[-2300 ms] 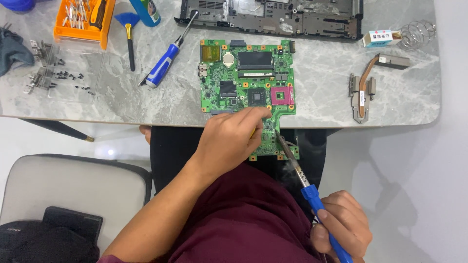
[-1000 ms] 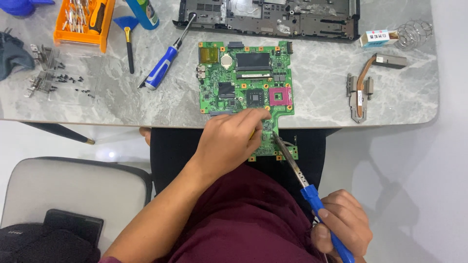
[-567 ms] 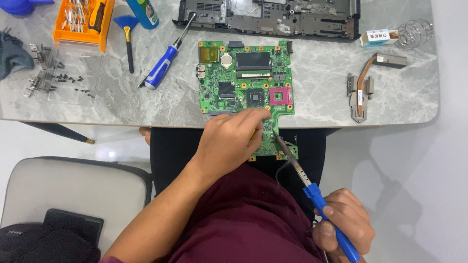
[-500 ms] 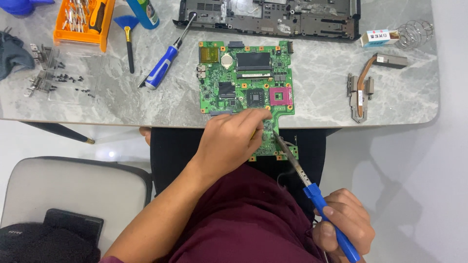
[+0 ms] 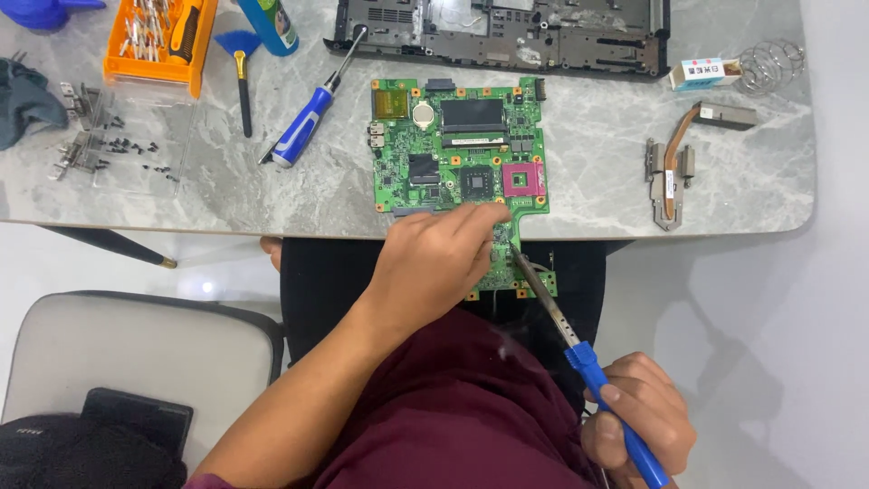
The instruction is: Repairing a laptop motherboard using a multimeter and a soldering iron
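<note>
A green circuit board (image 5: pixel 457 149) lies on the grey marble table (image 5: pixel 588 172), its lower tab hanging past the table's near edge. My left hand (image 5: pixel 434 263) rests on that lower part, fingers pressing the board. My right hand (image 5: pixel 638 426) grips a blue-handled soldering iron (image 5: pixel 579 358). Its metal tip touches the board's tab just right of my left fingers. A faint wisp of smoke hangs near the iron's shaft.
A blue screwdriver (image 5: pixel 308 113), an orange bit case (image 5: pixel 158 41), loose screws (image 5: pixel 127 149) and a small brush (image 5: pixel 243 72) lie at the left. A dark laptop chassis (image 5: pixel 502 36) sits at the back. A copper heat pipe (image 5: pixel 674 163) lies right. A grey chair (image 5: pixel 136 362) stands lower left.
My right hand has slid slightly down and right along the iron; the tip stays on the board's tab. My left hand has not moved.
</note>
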